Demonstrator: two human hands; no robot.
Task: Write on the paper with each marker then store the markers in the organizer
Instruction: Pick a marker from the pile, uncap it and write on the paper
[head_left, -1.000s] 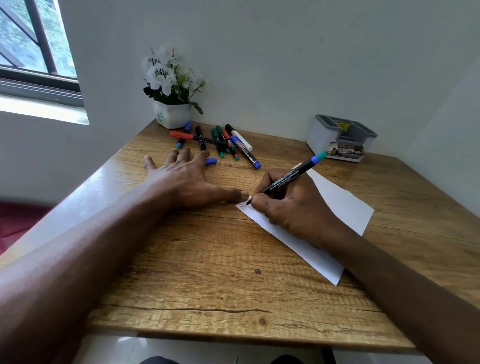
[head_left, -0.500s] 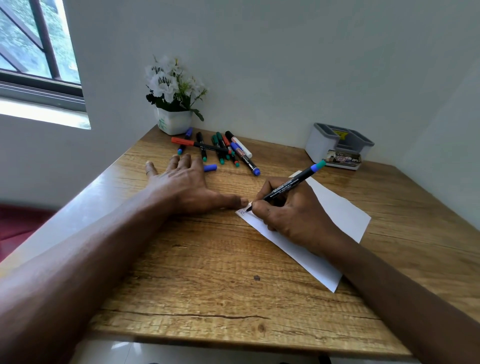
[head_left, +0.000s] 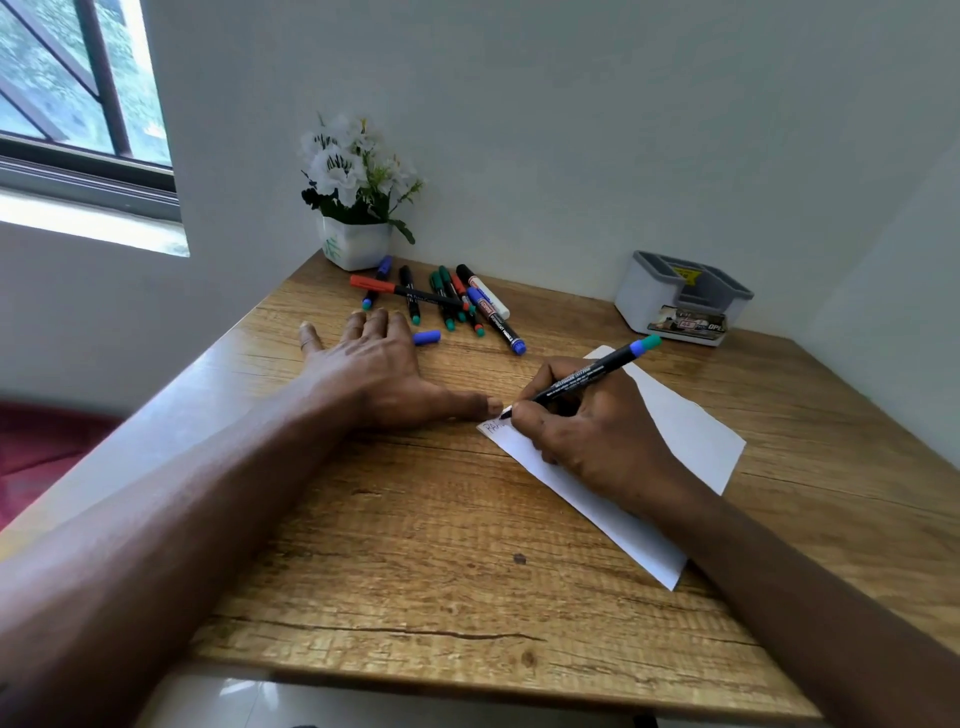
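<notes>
My right hand (head_left: 592, 431) grips a black marker (head_left: 582, 376) with a blue and green end, its tip touching the near-left corner of the white paper (head_left: 685, 431). A few written letters show at that corner. My left hand (head_left: 374, 369) lies flat on the wooden table (head_left: 415, 545), its thumb pressing the paper's corner. Several capped markers (head_left: 452, 301) lie in a loose pile behind my left hand. A loose blue cap (head_left: 427, 338) sits beside my left fingers. The grey organizer (head_left: 680, 296) stands at the back right, apart from both hands.
A white pot of white flowers (head_left: 356, 208) stands in the table's back left corner against the wall. A window (head_left: 78, 93) is at the far left. Walls close the table at the back and right. A dark spot marks the wood in front of the paper.
The marker tip has crept slightly along the paper's corner as letters appear. My head has shifted a little, so the scene sits lower. My left hand stays flat in place.
</notes>
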